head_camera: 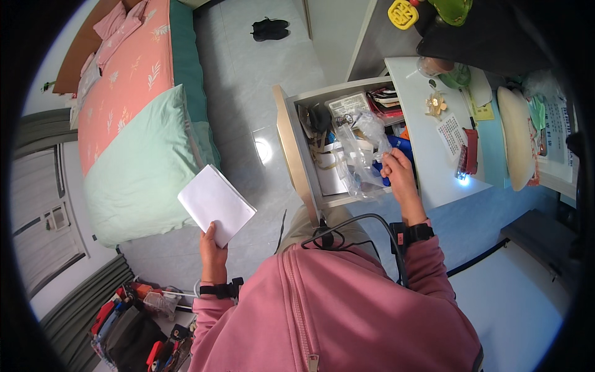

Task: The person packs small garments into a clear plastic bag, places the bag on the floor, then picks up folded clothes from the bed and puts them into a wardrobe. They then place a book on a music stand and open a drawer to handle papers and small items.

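Observation:
My left hand (214, 253) grips the lower corner of a folded stack of white paper (217, 202), held over the floor near the bed's corner. Over the right side of an open drawer (282, 139), my right hand (398, 171) pinches a clear plastic bag (358, 160) between thumb and fingers. The bag lies across the drawer's contents. Around and under it are white sheets (332, 179), a dark blue item (402, 146), beige straps (320, 151), a clear-lidded box (348, 104) and a black rounded item (320, 117). Several flat items, some red, fill the far right corner.
Right of the drawer, a white desktop (430, 186) bears a gold flower ornament (435, 103), a sticker sheet (451, 135), a red case (471, 151) and a lit device (461, 168). A bed (135, 186) stands left; black shoes (270, 30) lie on the floor. A black cable (367, 216) crosses my lap.

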Demonstrator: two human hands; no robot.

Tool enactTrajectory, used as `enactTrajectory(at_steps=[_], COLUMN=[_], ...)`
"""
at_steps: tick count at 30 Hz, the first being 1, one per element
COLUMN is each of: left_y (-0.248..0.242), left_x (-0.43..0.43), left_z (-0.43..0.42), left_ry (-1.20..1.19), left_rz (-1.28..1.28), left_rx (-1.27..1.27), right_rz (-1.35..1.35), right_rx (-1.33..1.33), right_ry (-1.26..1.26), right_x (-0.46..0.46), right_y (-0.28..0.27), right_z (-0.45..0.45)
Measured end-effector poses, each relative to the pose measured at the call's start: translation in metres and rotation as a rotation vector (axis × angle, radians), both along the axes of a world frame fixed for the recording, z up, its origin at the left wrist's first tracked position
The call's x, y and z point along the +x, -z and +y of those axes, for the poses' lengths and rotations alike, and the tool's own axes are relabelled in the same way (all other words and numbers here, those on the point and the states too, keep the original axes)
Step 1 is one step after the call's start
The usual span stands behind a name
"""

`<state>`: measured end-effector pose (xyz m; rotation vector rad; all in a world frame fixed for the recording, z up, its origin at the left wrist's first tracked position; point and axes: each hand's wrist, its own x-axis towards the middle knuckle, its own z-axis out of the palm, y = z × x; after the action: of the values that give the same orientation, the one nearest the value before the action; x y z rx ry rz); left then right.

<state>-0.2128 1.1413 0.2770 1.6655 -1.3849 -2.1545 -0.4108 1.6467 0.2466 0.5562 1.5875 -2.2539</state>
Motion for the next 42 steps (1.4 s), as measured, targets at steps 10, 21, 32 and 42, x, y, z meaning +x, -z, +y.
enactTrajectory(at_steps=[10,21,32,42], left_y=[0.001,0.009,0.014,0.014], left_x=[-0.002,-0.01,-0.017,-0.031], left_z=[0.004,0.007,0.006,0.004], left_ry=[0.005,0.034,0.039,0.052], left_rz=[0.009,0.005,0.018,0.015], left_rx=[-0.011,-0.008,0.016,0.03], right_rz=[0.082,0.038,0.156,0.506], right_rx=[-0.117,-0.494,-0.446,0.336], right_ry=[-0.041,0.348,0.431,0.672], right_x=[-0.011,-0.029,-0.024,-0.025], right_y=[-0.044,-0.067,-0.082,-0.191], right_z=[0.014,0.029,0.086,0.181])
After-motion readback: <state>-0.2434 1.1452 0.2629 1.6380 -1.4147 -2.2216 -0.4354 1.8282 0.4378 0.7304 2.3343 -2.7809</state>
